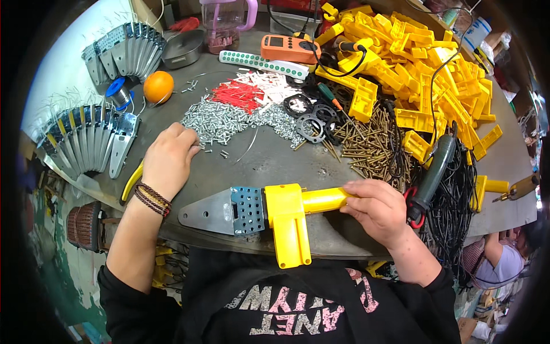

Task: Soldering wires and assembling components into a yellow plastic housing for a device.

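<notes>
My right hand [375,211] grips the end of the yellow handle of a tool [286,221] that looks like a pipe welding iron. A tapered grey metal plate [206,212] with a perforated blue-grey section [248,210] juts from the tool's left side. The tool lies across the table's near edge, its yellow body overhanging slightly. My left hand [169,153] is closed at the left edge of a pile of small silver screws [215,121], fingertips pressed together; whatever they hold is hidden. Beside that wrist lie yellow-handled pliers [133,180], partly covered.
Yellow plastic housings [429,69] heap up at the right, above long brass screws [375,143] and black cables [447,218]. A dark electric screwdriver [436,172] lies there. Red sleeves [236,96], an orange meter [289,49], an orange fruit [158,87] and fanned metal plates [86,140] lie further back and left.
</notes>
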Demonstrator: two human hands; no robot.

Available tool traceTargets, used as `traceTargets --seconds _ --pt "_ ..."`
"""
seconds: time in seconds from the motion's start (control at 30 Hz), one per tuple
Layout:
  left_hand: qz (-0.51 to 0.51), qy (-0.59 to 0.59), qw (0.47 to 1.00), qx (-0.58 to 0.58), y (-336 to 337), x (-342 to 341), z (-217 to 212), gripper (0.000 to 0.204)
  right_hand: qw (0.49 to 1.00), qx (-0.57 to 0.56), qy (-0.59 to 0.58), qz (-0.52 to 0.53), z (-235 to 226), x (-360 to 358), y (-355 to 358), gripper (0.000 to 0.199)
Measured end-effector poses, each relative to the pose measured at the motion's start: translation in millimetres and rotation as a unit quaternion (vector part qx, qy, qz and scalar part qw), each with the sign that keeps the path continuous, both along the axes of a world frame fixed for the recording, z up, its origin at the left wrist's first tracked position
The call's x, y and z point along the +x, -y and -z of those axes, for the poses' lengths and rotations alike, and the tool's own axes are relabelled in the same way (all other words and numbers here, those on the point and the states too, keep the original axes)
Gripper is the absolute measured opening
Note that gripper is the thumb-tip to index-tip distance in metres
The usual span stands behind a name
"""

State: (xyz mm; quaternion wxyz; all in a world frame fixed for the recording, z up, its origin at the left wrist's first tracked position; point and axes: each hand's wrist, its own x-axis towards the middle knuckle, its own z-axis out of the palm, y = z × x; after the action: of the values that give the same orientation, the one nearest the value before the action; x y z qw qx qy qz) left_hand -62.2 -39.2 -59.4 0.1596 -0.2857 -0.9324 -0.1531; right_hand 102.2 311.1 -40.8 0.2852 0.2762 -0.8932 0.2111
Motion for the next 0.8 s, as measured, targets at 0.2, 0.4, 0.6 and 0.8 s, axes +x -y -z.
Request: traceTargets --seconds 0.2,0.4,0.6,0.8 --pt "0.059 -0.036 0.992 0.108 -7.3 5.1 -6.2 0.013 1.000 0.015 -0.010 -0.013 2.2 1.2 -7.1 0.025" --pt "0.146 0.022 0.989 -0.011 -25.2 9.0 -9.6 0.012 1.000 0.014 -0.014 -0.020 -9.4 2.6 -7.5 0.024" --pt "0.143 0.007 0.988 -0.052 -27.2 2.1 -11.9 0.014 0.998 -0.011 0.042 -0.046 -42.3 -41.0 23.4 0.012" --pt "0.081 -0.015 0.988 0.132 -9.2 -2.5 -4.1 0.011 0.965 0.153 0.199 -0.074 -38.2 -138.9 118.0 0.018"
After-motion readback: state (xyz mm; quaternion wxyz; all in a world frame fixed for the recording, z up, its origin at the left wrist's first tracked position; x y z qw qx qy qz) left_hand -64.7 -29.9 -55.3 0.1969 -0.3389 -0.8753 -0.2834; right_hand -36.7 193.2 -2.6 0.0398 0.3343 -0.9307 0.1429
